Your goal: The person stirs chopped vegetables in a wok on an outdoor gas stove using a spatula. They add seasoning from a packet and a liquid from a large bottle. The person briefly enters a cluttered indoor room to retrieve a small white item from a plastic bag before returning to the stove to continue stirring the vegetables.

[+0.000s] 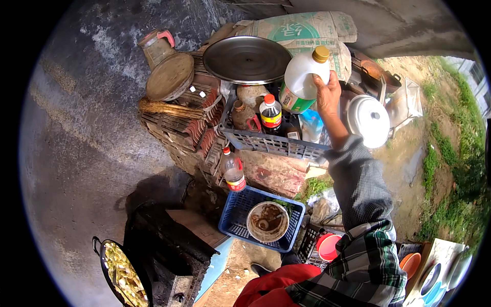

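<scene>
My right hand (327, 92) grips a white plastic bottle (299, 77) with a yellow cap and green label, holding it at the right end of a black plastic crate (276, 140). In that crate are a dark sauce bottle (270, 118) with a red cap, a brown jug (241, 118) and a blue bag (310, 123). A large dark round lid (238, 56) lies behind them. A white lidded pot (364, 120) sits right of my arm. My left hand is out of view.
A wok of food (123, 276) sits by a blackened stove (153, 240). A blue basket (230, 220) holds a stained bowl (263, 235). A red-capped bottle (230, 169), stacked tiles (179, 128) and a red basin (330, 250) are also around.
</scene>
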Demonstrator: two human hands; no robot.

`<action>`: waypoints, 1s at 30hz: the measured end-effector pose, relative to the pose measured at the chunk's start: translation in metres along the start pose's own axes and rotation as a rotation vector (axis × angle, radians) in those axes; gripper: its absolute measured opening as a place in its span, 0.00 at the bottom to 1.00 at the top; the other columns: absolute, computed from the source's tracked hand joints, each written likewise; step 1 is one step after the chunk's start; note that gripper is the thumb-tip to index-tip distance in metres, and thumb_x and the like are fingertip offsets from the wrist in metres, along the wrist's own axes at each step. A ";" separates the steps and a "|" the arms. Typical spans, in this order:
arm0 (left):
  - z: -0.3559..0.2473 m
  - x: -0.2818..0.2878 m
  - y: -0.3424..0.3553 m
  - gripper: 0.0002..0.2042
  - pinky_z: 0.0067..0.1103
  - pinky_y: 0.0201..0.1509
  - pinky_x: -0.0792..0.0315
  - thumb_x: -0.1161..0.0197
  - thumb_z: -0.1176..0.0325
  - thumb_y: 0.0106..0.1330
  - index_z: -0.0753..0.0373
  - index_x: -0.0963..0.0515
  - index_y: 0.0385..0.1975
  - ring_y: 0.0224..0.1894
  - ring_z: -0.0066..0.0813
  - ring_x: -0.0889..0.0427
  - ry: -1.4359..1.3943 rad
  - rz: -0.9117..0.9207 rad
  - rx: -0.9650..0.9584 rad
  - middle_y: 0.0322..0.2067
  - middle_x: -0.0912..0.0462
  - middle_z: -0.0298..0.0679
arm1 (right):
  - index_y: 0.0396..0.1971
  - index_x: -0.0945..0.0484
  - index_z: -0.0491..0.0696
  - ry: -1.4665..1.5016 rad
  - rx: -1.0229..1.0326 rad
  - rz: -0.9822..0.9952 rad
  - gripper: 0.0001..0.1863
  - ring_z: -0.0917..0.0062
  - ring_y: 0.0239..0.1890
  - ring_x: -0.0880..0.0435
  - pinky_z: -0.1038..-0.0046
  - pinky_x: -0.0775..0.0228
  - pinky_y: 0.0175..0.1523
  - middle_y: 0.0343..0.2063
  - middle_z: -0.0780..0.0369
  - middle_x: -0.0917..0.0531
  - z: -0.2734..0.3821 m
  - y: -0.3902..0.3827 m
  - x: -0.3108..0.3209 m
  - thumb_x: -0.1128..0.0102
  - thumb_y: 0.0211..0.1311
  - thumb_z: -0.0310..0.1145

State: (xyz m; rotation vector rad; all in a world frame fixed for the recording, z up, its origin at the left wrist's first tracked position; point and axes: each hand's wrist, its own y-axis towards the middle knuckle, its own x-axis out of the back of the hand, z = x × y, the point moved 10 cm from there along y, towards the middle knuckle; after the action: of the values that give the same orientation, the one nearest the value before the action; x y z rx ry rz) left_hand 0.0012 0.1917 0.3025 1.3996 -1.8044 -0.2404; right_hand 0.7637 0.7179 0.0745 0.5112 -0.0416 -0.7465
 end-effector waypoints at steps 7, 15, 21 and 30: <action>-0.005 -0.026 -0.005 0.09 0.23 0.30 0.31 0.47 0.69 0.62 0.68 0.24 0.35 0.26 0.30 0.28 0.149 0.122 -0.090 0.27 0.24 0.40 | 0.34 0.28 0.42 0.151 0.116 -0.020 0.14 0.78 0.35 0.29 0.77 0.37 0.43 0.29 0.64 0.28 -0.026 -0.016 -0.003 0.42 0.44 0.26; 0.030 -0.035 -0.018 0.10 0.25 0.35 0.28 0.46 0.70 0.61 0.70 0.26 0.38 0.31 0.31 0.24 -0.109 0.124 0.174 0.31 0.22 0.43 | 0.34 0.30 0.43 0.210 0.031 -0.100 0.13 0.80 0.36 0.30 0.78 0.38 0.45 0.31 0.64 0.29 -0.048 -0.018 -0.003 0.44 0.44 0.22; 0.014 -0.042 -0.021 0.11 0.24 0.36 0.28 0.47 0.70 0.60 0.70 0.25 0.39 0.31 0.32 0.24 0.251 0.302 -0.158 0.32 0.22 0.45 | 0.37 0.28 0.42 0.150 0.116 -0.209 0.17 0.72 0.40 0.28 0.76 0.38 0.49 0.34 0.60 0.28 -0.049 -0.003 0.013 0.44 0.42 0.23; 0.059 -0.044 -0.031 0.13 0.24 0.36 0.28 0.45 0.72 0.59 0.70 0.26 0.42 0.31 0.33 0.24 -0.116 0.184 0.231 0.29 0.23 0.45 | 0.36 0.28 0.42 -0.115 0.188 -0.245 0.17 0.66 0.39 0.28 0.71 0.38 0.49 0.34 0.57 0.27 -0.040 -0.011 0.018 0.48 0.40 0.23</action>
State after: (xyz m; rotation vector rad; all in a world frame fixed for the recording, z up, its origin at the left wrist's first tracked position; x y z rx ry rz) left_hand -0.0157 0.1996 0.2248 1.3882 -2.0970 -0.0172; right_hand 0.7785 0.7161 0.0316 0.6593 -0.1599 -1.0173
